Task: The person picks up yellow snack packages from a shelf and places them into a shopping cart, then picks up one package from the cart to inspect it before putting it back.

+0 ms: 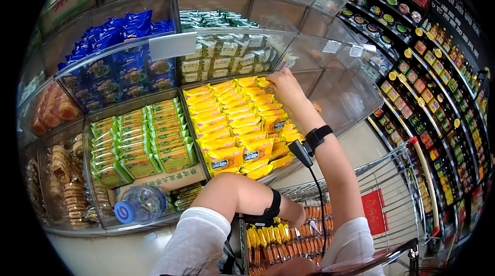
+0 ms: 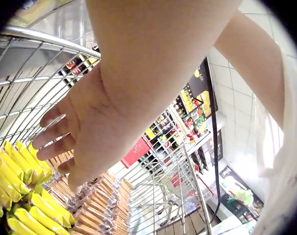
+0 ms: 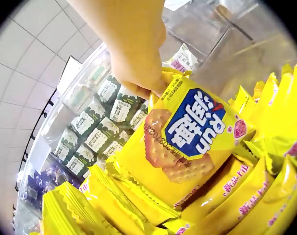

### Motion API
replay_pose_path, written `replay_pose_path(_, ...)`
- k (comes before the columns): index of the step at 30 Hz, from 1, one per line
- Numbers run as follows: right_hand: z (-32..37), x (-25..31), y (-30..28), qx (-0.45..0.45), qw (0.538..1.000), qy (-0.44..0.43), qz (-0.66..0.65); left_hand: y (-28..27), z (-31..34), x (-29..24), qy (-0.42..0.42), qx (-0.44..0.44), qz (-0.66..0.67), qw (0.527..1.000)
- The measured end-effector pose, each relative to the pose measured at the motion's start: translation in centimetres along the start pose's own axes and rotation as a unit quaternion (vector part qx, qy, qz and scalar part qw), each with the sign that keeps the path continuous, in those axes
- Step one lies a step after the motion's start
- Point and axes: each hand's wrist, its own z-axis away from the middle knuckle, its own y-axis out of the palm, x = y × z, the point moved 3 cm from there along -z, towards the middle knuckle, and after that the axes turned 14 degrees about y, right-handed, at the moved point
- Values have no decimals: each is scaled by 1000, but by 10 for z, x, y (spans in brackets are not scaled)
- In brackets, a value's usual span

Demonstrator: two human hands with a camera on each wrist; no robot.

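gripping a yellow pack [image 3: 187, 142] in its bin [image 3: 222, 54], right hand [image 3: 134, 54]; left hand [image 2: 85, 132], fingers straight, inside the cart [image 2: 36, 98].

The yellow cracker packet [image 3: 187, 142] that my right hand [image 3: 134, 54] pinches bears a blue patch with big white Chinese characters and the word "Run"; a faint stamped number starts 202. The Chinese characters on the dark wall sign [image 1: 456, 15] are too small for me to read.

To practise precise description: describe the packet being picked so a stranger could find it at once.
Find the clear display bins, then the bin of yellow packets beside the green packets. At its far end, the right hand pinches one yellow cracker packet by its edge; it alone is held.
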Motion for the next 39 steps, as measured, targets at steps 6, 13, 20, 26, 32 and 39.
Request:
replay_pose_path(6, -5, 0, -1, 13, 999, 3, -41, 5, -8, 3, 8, 24, -11, 1000)
replay_pose_path(13, -11, -3, 5, 55, 996, 30, -60, -19, 19, -9, 39, 0, -20, 999)
replay_pose_path(20, -3, -23, 32, 75, 993, 55, -67, 11, -13, 5, 10, -21, 22, 999)
replay_pose_path(26, 12, -23, 29, 72, 990, 74, -92, 7, -15, 4, 7, 15, -4, 1000)
replay_pose_path(32, 16, -31, 19, 84, 972, 84, -203, 2, -7, 3, -24, 24, 18, 999)
replay_pose_path(39, 115, -24, -76, 42, 985, 68, -152, -32, 39, -3, 31, 40, 5, 999)
